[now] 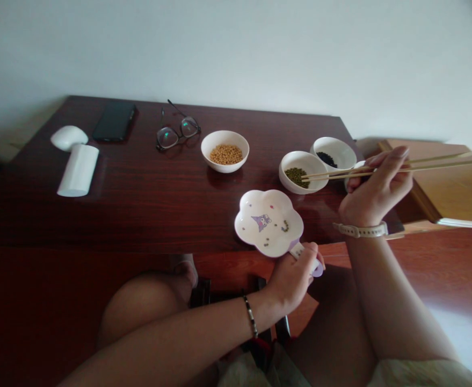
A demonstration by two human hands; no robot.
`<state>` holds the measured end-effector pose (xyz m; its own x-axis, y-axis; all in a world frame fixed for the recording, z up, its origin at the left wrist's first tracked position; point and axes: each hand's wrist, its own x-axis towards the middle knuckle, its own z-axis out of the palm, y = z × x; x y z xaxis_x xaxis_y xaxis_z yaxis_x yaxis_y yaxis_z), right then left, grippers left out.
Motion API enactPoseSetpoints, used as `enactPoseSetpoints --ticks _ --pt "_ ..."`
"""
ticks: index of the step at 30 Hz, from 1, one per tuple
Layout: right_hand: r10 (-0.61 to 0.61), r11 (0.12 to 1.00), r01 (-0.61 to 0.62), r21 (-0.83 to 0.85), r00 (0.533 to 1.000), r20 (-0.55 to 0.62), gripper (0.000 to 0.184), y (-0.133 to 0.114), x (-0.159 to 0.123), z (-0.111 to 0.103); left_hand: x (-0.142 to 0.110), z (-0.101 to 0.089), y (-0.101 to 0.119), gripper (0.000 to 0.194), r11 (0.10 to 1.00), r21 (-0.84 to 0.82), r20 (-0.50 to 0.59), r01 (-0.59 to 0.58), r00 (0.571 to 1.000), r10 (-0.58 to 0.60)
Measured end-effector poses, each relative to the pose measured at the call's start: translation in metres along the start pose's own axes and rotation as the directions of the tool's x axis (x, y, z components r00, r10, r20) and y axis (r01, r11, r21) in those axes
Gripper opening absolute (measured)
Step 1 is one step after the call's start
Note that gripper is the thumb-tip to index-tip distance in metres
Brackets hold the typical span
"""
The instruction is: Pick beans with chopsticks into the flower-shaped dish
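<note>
A white wall [219, 54] rises behind a dark, reddish wooden table [110, 220], with a light wooden board [445, 177] just beyond the table's right corner.

Both forearms reach in from the bottom of the view. The right hand [375, 188] is raised with its fingers curled, gripping a pair of wooden chopsticks [425, 165] nearly shut. Their tips almost meet over a white bowl [300, 158] of mung beans [297, 177], and anything between them is too small to tell. A white watch strap [360, 230] circles that wrist.

The left hand [290, 277] closes around the lilac-and-white handle [305, 255] of a flower-shaped white dish [268, 223], which juts out over the table's near edge. A dark beaded bracelet [251, 317] sits on the left wrist. The dish bears a purple Kuromi cartoon print [261, 221], with a few mung beans [285, 226] lying beside it.

A white bowl [332, 144] of black beans [326, 159] touches the mung bean bowl, and a white bowl [225, 134] of soybeans [226, 154] stands farther left. Past them lie eyeglasses [178, 133], a black smartphone [114, 121], a white cylinder [78, 170] and a rounded white object [69, 137].
</note>
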<state>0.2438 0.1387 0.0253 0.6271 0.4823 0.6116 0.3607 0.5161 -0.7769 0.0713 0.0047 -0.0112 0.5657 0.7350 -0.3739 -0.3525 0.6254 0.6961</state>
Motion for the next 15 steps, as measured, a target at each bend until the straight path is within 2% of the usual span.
enactPoseSetpoints --ticks 6,12,15 --pt "-0.011 1.0 0.011 0.005 1.0 0.021 0.039 0.0029 -0.0014 -0.0001 -0.0008 0.0002 0.0003 0.063 0.999 0.041 0.029 -0.023 0.999 0.022" --pt "-0.024 0.991 0.013 0.133 0.996 0.082 0.037 0.005 -0.0019 -0.0034 -0.001 0.0004 0.0025 0.069 0.997 0.067 0.078 -0.048 0.996 0.042" --pt "-0.008 0.989 -0.003 0.146 0.998 0.07 0.038 0.0051 -0.0015 -0.0025 -0.0015 0.0007 0.0035 0.07 0.997 0.07 0.074 -0.045 0.996 0.04"
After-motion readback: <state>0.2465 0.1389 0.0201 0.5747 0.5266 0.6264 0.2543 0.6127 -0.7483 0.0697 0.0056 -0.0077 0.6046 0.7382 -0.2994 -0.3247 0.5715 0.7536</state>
